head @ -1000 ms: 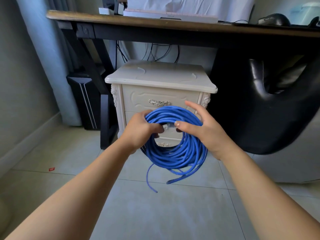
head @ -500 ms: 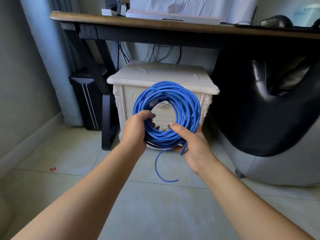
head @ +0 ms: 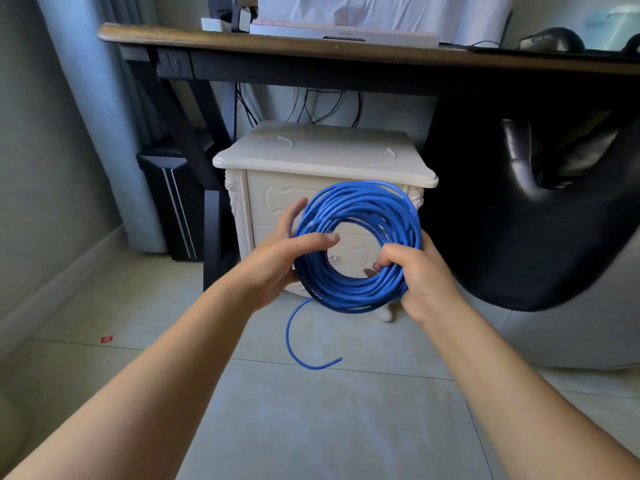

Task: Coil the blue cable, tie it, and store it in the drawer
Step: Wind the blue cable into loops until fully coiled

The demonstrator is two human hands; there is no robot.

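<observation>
**Blue coil held upright in front of the nightstand**

We stand on a pale tiled floor [head: 311,410] under a dark wooden desk [head: 346,51]. A cream nightstand [head: 322,157] sits beneath the desk, its two drawer fronts closed. To its left a black computer tower [head: 173,209] leans by the grey curtain [head: 90,116]; to its right a black chair [head: 519,220] fills the space up to the frame edge. A small red scrap [head: 106,339] lies on the tiles near the left wall.

Open floor lies in front of the nightstand, between the desk leg and the chair. The nightstand top is bare.

We hold the blue cable [head: 360,244] as a round coil, face-on, in front of the drawer fronts. Our left hand [head: 277,261] grips the coil's left side, thumb across the front, fingers behind. Our right hand [head: 422,271] is closed around the lower right of the coil. One loose end curls down from the bottom of the coil toward the floor; we cannot tell if it touches.

Half a second ago both hands met at the bottom of the coil. Now they sit apart on opposite sides, and the coil hangs lower against the nightstand.
</observation>
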